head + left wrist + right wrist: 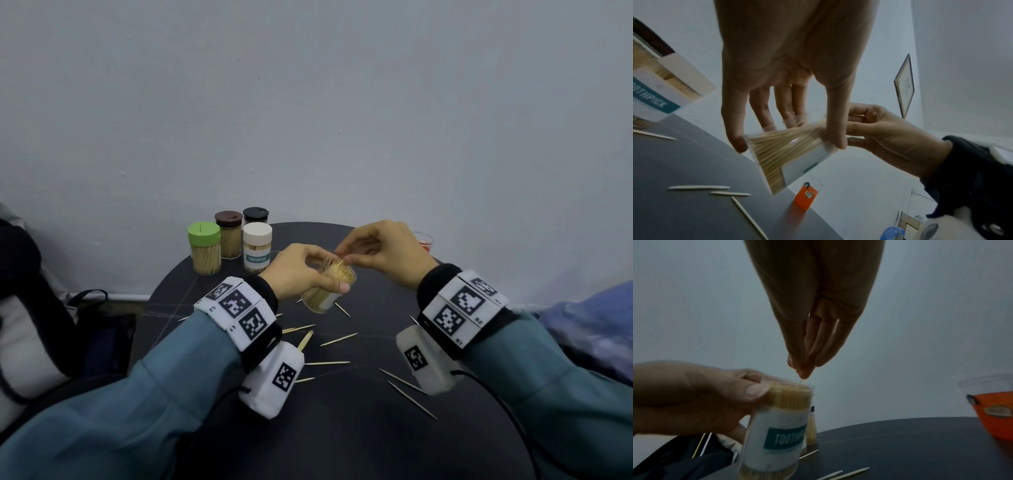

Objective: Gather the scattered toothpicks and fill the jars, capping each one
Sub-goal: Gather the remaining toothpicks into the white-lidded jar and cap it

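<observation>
Above the dark round table [342, 428], two hands work at one open jar [329, 286] of toothpicks.

Her left hand [301, 270] lifts the clear, uncapped jar clear of the tabletop, tilted, with thumb and fingers curled round its wall. The right hand [383, 253] has its fingertips [804, 369] bunched together in a pinch at the jar's mouth, touching the packed toothpick ends; whether a pick sits between them I cannot tell. Loose toothpicks [339, 339] lie scattered on the table near both wrists. Four capped jars [257, 247] stand grouped at the far left edge, and an orange container [805, 197] stands at the far right.
</observation>
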The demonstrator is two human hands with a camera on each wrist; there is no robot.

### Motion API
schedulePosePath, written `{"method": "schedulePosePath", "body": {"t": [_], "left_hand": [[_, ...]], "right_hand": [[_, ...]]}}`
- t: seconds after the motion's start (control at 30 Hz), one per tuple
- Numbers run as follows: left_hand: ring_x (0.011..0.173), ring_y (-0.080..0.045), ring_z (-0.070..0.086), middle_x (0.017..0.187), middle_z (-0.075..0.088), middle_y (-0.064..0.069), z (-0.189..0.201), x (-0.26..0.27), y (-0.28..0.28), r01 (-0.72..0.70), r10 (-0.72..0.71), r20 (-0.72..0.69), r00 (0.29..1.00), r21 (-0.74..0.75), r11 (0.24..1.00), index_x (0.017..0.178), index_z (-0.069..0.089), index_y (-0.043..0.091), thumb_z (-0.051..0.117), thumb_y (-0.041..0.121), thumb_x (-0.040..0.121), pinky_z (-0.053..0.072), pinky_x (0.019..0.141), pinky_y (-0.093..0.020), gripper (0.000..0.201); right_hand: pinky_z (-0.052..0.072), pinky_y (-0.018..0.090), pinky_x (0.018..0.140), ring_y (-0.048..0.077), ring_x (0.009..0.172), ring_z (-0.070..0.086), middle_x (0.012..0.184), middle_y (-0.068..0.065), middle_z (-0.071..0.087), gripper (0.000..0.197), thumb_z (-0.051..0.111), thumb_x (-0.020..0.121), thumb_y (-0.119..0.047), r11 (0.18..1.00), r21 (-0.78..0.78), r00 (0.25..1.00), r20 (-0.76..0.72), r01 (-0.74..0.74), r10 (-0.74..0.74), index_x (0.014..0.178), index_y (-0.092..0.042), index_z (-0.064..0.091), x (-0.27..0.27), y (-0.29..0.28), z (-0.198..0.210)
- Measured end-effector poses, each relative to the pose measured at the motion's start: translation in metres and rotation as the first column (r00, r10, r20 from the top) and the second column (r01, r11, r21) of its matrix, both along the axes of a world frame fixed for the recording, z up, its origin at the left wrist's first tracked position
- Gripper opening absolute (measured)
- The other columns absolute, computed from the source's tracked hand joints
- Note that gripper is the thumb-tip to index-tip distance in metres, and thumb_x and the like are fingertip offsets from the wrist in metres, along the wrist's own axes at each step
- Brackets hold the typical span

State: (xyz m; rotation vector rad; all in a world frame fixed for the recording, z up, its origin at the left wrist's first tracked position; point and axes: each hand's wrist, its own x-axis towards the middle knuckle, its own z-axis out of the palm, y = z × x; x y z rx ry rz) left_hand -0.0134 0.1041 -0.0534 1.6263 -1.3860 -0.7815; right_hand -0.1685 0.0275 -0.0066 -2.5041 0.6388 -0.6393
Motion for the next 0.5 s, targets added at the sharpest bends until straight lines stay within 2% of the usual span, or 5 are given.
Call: {"method": "schedulePosePath", "body": {"t": [0.13, 0.27, 0.33, 0.4, 0.5], "left_hand": [[0.103, -0.012, 0.057, 0.105, 0.064, 0.002, 0.003, -0.005, -0.002, -0.006, 0.005, -0.018, 1.000, -0.019, 1.000, 0.112, 0.065, 0.018, 0.084, 0.026, 0.063, 0.046, 0.093, -0.033, 0.053], [0.105, -0.014, 0.058, 0.108, 0.065, 0.001, 0.008, -0.023, -0.008, -0.008, 0.007, -0.020, 1.000, -0.039, 0.999, 0.110, 0.066, 0.017, 0.086, 0.027, 0.062, 0.047, 0.095, -0.036, 0.053], [0.106, -0.014, 0.059, 0.107, 0.066, 0.000, 0.012, -0.035, -0.011, -0.003, 0.001, -0.039, 0.999, -0.063, 0.998, 0.110, 0.066, 0.017, 0.086, 0.027, 0.061, 0.047, 0.095, -0.035, 0.053], [0.107, -0.013, 0.057, 0.108, 0.065, 0.000, 0.015, -0.047, -0.013, 0.008, -0.012, -0.037, 0.999, -0.093, 0.996, 0.111, 0.066, 0.016, 0.085, 0.027, 0.063, 0.046, 0.095, -0.031, 0.053], [0.107, -0.012, 0.055, 0.110, 0.062, 0.002, 0.020, -0.063, -0.012, 0.050, -0.054, -0.028, 0.998, -0.119, 0.992, 0.119, 0.060, 0.020, 0.082, 0.026, 0.068, 0.044, 0.094, -0.029, 0.056]], "right_hand": [[0.046, 0.005, 0.068, 0.003, 0.069, 0.063, 0.083, 0.000, 0.070, 0.011, 0.071, 0.079, -0.005, 0.994, -0.023, 0.993, 0.062, 0.103, -0.101, 0.085, -0.013, 0.069, -0.025, -0.011, -0.001], [0.041, 0.001, 0.065, 0.006, 0.072, 0.060, 0.079, -0.010, 0.062, 0.012, 0.068, 0.080, -0.005, 0.974, -0.072, 0.966, -0.131, 0.216, -0.224, 0.091, -0.010, 0.069, -0.060, -0.028, -0.012], [0.040, 0.001, 0.066, 0.003, 0.073, 0.059, 0.088, -0.005, 0.065, 0.017, 0.069, 0.080, -0.008, 0.959, -0.102, 0.923, -0.260, 0.265, -0.283, 0.097, -0.011, 0.068, -0.077, -0.037, -0.022], [0.043, 0.011, 0.077, 0.011, 0.090, 0.062, 0.107, 0.000, 0.066, 0.023, 0.068, 0.082, -0.014, 0.940, -0.144, 0.855, -0.390, 0.311, -0.343, 0.105, -0.015, 0.065, -0.093, -0.045, -0.032], [0.037, 0.024, 0.095, 0.019, 0.118, 0.050, 0.129, 0.004, 0.053, 0.039, 0.064, 0.085, -0.021, 0.914, -0.197, 0.711, -0.577, 0.355, -0.401, 0.123, -0.020, 0.055, -0.108, -0.053, -0.043]]}}
